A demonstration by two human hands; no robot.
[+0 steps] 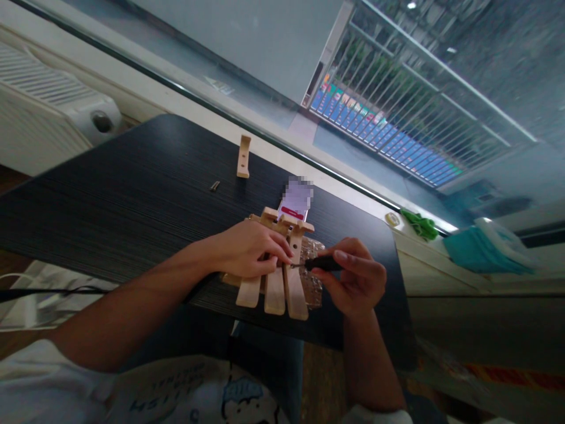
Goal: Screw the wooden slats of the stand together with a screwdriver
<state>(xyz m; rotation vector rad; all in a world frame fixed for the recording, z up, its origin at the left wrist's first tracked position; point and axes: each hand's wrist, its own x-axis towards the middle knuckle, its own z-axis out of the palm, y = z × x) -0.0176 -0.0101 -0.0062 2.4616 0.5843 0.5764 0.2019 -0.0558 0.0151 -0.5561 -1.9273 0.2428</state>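
Several pale wooden slats [274, 297] lie side by side, with upturned ends on the far side. My left hand [253, 250] rests across them, palm down, its fingers bent onto the wood and gripping it. The fingertips reach the rightmost slat [298, 297], close to the screwdriver's tip. In my right hand [355, 274] is a screwdriver [325, 263] with a black handle. Its thin shaft points left, and the tip meets the rightmost slat near a hole. Whether a screw sits under the tip is too small to tell. Clear bubble wrap [314, 288] lies under the slats.
On the dark table [145, 171], a phone [295, 200] lies just beyond the slats. A loose wooden bracket [243, 156] with two holes and some small screws [215, 186] are farther left. A white heater [53, 100] stands at left. The window sill holds a tape roll [391, 219] and green cloth [418, 224].
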